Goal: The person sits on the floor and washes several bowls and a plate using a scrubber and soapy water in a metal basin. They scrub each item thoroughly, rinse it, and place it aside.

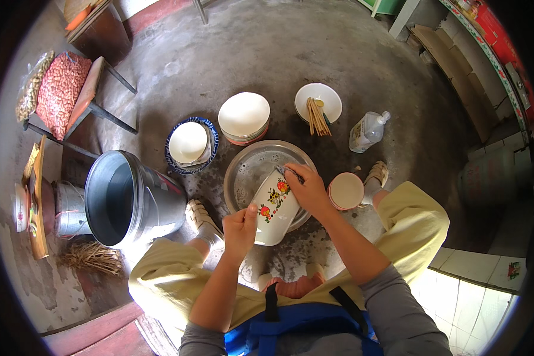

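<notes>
Over a round metal basin [251,171] on the floor, I hold a white bowl [278,222] tilted on its side. Its outer wall is decorated with red fruit and a yellow-and-black flower. My left hand [240,231] grips the bowl's near left side, thumb along the wall. A dark scouring pad [297,172] is in my right hand [306,189], pressed at the bowl's far edge. Wet patches and bubbles show inside the basin. The bowl's inside is turned away from view.
Beyond the basin stand stacked white bowls [244,113], a blue-rimmed plate stack [170,155] with a small bowl [188,142], and a bowl [331,95] with chopsticks [316,120]. At right are a pump bottle [366,133] and a cup [346,190]; at left, a metal bucket [160,213].
</notes>
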A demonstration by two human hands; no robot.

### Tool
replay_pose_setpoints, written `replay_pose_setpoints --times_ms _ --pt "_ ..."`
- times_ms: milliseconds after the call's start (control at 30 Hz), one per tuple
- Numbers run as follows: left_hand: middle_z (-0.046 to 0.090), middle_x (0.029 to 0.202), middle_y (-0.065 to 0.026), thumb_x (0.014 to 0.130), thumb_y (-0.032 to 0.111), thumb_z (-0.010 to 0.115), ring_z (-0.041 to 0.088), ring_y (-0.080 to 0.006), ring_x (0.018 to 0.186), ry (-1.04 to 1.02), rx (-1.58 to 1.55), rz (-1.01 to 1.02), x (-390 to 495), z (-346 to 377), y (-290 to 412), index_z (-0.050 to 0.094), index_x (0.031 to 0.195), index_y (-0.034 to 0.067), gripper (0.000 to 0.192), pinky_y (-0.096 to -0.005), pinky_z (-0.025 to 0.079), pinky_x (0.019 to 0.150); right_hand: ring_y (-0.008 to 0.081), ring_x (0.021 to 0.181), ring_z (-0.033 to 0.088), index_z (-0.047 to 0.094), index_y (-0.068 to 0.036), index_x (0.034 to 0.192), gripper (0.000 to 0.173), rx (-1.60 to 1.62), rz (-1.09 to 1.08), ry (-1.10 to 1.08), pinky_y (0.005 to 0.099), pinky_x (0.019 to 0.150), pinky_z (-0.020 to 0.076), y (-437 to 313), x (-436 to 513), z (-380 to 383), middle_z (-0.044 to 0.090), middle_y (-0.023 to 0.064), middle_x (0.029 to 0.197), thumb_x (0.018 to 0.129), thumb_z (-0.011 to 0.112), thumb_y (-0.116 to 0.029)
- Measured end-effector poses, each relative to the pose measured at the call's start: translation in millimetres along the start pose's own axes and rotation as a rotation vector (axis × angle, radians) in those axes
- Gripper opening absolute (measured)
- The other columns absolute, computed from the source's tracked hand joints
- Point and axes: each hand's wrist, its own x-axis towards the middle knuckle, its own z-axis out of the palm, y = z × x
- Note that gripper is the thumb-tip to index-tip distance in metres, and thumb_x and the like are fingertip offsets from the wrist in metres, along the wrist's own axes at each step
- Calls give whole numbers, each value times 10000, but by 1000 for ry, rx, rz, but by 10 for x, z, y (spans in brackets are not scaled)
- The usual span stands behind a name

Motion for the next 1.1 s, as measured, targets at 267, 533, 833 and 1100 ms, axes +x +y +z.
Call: replay_pose_setpoints --times_ms 267,533,833,1100 --pt "478 605 78 1028 354 579 368 -21 582 33 -117 -47 33 -33 -3 621 693 -6 494 -250 306 488 161 995 633 689 -53 1158 255 89 -49 -44 308 871 508 80 85 100 685 51 1107 948 636 -189" --pt "721 1061 -116 1036 468 482 709 -165 884 194 -728 -182 353 -335 -127 650 1116 -18 520 -292 572 791 134 1031 612 663 -31 1233 392 527 615 -157 288 871 485 1155 -173 284 675 54 1150 954 670 -307" --pt "705 1114 -106 1037 477 470 688 -167 960 260 -672 -294 403 -286 -555 619 1196 -13 537 -297 558 842 303 1283 489 639 -146 1287 515 -414 723 -88 484 1000 429 1741 80 662 541 130 1393 869 707 -439" --pt "648 1236 -120 1040 500 443 638 -187 1092 259 -708 -396 520 -200 -830 539 1300 -30 598 -323 520 938 391 1438 236 425 -183 1463 642 -899 419 -427 592 1097 328 2043 -216 909 320 144 1532 892 713 -233"
